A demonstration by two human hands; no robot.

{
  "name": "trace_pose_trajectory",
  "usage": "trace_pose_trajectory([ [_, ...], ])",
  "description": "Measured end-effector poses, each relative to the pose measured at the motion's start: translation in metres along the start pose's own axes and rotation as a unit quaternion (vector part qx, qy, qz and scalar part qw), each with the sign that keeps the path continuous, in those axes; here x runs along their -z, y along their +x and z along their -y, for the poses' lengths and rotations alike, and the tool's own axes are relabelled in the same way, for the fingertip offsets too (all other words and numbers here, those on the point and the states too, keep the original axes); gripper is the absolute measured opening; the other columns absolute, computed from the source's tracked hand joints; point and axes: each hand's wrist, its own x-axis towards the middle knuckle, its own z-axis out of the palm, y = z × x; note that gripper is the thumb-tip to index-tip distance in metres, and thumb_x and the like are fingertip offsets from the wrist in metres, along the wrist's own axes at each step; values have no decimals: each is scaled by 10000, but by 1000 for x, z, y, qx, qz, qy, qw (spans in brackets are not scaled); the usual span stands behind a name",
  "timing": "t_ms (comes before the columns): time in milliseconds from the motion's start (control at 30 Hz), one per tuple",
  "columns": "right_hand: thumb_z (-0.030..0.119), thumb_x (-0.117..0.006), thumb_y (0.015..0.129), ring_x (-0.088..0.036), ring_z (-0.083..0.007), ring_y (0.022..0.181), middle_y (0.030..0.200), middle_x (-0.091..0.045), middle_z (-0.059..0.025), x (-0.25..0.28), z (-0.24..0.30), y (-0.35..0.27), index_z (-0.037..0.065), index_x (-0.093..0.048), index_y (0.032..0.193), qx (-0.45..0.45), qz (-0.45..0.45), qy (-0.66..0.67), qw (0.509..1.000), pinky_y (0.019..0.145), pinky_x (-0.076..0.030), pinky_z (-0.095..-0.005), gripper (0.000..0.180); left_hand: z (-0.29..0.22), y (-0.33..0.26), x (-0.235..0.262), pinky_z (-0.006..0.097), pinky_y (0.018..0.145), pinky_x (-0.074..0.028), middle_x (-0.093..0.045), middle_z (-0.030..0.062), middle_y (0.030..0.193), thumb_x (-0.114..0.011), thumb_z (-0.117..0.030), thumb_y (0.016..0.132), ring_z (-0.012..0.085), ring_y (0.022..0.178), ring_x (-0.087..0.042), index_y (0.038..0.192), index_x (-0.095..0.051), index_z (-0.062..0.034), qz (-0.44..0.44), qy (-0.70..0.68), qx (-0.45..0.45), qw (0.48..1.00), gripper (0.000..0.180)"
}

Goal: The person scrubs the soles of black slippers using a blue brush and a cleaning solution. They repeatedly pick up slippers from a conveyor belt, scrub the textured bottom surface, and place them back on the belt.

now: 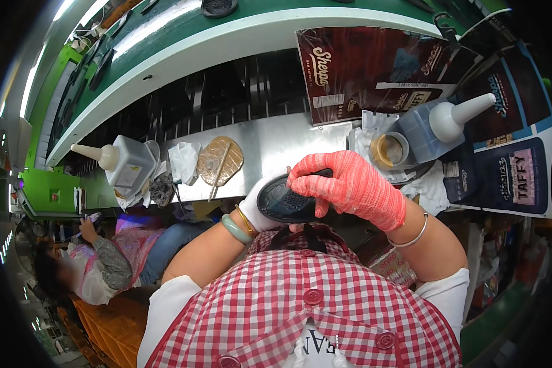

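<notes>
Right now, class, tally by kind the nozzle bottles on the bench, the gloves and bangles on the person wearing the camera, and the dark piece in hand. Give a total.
Nozzle bottles: 2 (left bottle, right bottle)
Gloves: 2 (white glove, coral glove)
Bangles: 3 (green bangle, gold bangle, silver bangle)
Dark oval piece: 1
Total: 8

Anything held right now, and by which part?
A black oval piece, held at its left edge by the white-gloved left hand; the coral-gloved right hand is over its right end, its grip unclear.
</notes>
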Motion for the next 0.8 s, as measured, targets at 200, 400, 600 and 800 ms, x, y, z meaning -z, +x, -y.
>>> trace_pose_trajectory([
  [200, 213, -634, 831, -564, -97, 525, 758, -627, -65, 12, -7, -2, -1, -643, 980, -9, 10, 7, 1000, 521, -454, -229, 261, -4, 5, 3, 361, 373, -513, -593, 239, 881, -397, -312, 928, 300, 523, -624, 1205, -444, -8, -86, -92, 106, 986, 415],
  [400, 218, -623, 822, -589, -78, 571, 819, -655, -23, 24, -11, -15, 49, -674, 933, -45, -3, -16, 999, 478, -419, -186, 208, -4, 0, 25, 413, 534, -545, -641, 204, 957, -334, -435, 947, 305, 728, -652, 1156, -523, 29, 10, -139, 139, 980, 543],
  [600, 197, -628, 811, -592, -82, 592, 804, -651, -23, 29, -12, -25, 51, -682, 923, -45, 6, -25, 999, 515, -438, -197, 192, -3, -2, 31, 358, 632, -534, -662, 176, 946, -409, -437, 928, 266, 747, -651, 1111, -569, 20, -76, -130, 121, 981, 517],
  [800, 159, -636, 805, -583, -84, 611, 772, -648, -19, 33, -13, -34, 41, -682, 919, -20, 14, -72, 997, 585, -466, -218, 170, -3, -3, 40, 348, 716, -532, -665, 168, 960, -455, -383, 925, 256, 804, -651, 1105, -582, 23, -47, -140, 145, 978, 462],
])
